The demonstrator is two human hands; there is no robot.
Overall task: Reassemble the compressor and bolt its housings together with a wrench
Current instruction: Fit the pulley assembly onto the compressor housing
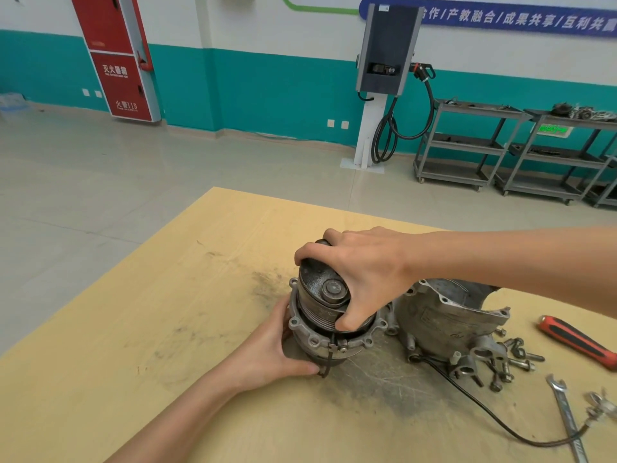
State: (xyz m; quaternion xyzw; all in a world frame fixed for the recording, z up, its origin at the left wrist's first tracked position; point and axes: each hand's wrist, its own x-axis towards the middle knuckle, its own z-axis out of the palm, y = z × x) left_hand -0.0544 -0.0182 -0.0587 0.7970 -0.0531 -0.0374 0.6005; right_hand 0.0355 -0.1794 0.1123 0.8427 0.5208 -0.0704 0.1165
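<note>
The compressor's front section stands upright on the wooden table (167, 329): a dark pulley (317, 285) on top of a grey flanged housing (312, 337). My right hand (364, 275) grips the pulley from above, fingers curled round its rim. My left hand (277, 349) holds the flanged housing from the left and below. The other aluminium housing (447, 322) lies just to the right, apart from it. Several bolts (516, 359) lie beside that housing. A wrench (566, 419) lies near the table's right front.
A red-and-black handled screwdriver (577, 342) lies at the right edge. A thin black cable (494, 419) runs from the housing across the table to a small connector (601, 406). Grey shelving carts (467, 152) and a wall charger (387, 48) stand far behind.
</note>
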